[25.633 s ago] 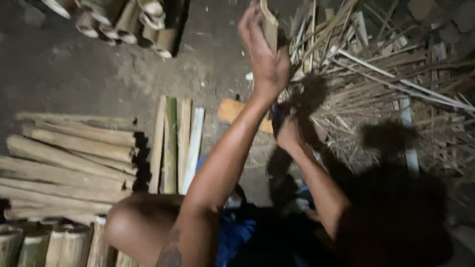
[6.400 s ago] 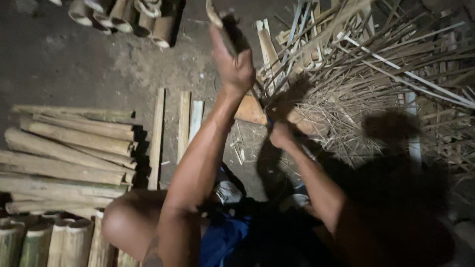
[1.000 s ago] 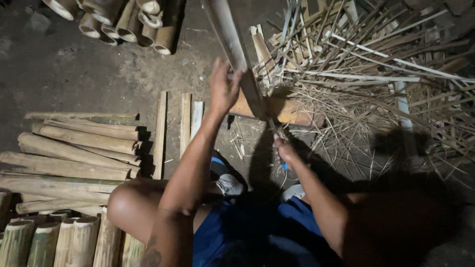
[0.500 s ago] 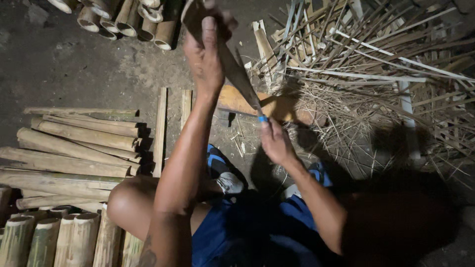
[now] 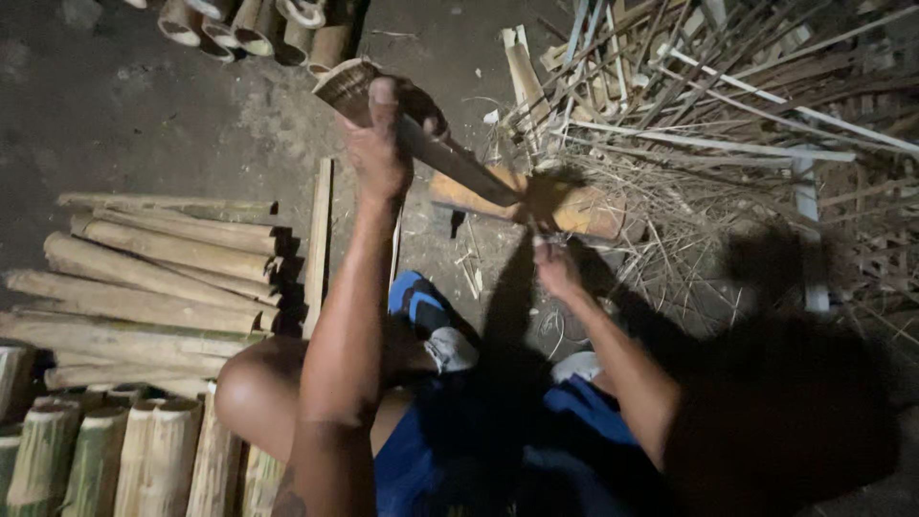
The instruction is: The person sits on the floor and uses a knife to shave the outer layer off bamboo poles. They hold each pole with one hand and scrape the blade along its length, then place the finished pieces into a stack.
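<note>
1. Closest to me is the person sitting low on the dirt floor (image 5: pixel 144 115), knee up, blue shorts, a blue-and-grey shoe (image 5: pixel 431 316) tucked under.

2. Beside that knee there's a stack of split bamboo lengths (image 5: pixel 163 278) lying flat, with a row of short cut bamboo sections (image 5: pixel 115 460) standing at the bottom edge.

3. The right hand (image 5: pixel 555 268) is low, curled shut near the bottom end of the work. It seems to grip something small, maybe a blade handle, but it's dark and blurry there, so I honestly can't tell what.

4. The left hand (image 5: pixel 378 153) is up higher, fingers wrapped tight around the upper end of a bamboo piece (image 5: pixel 431 144), thumb sticking up along it. The piece slants down and away from that hand, its lower end resting on a wooden block (image 5: pixel 536 201) on the floor.

5. How I'd do this bit well, just my take: keep the bottom end planted on the block so it doesn't skid, keep the top grip firm and well away from any edge, and let the split follow the grain instead of forcing it.

6. Further back is a big messy heap of thin bamboo strips (image 5: pixel 728 124), and at the very top a few more hollow bamboo tubes (image 5: pixel 258 24).
</note>
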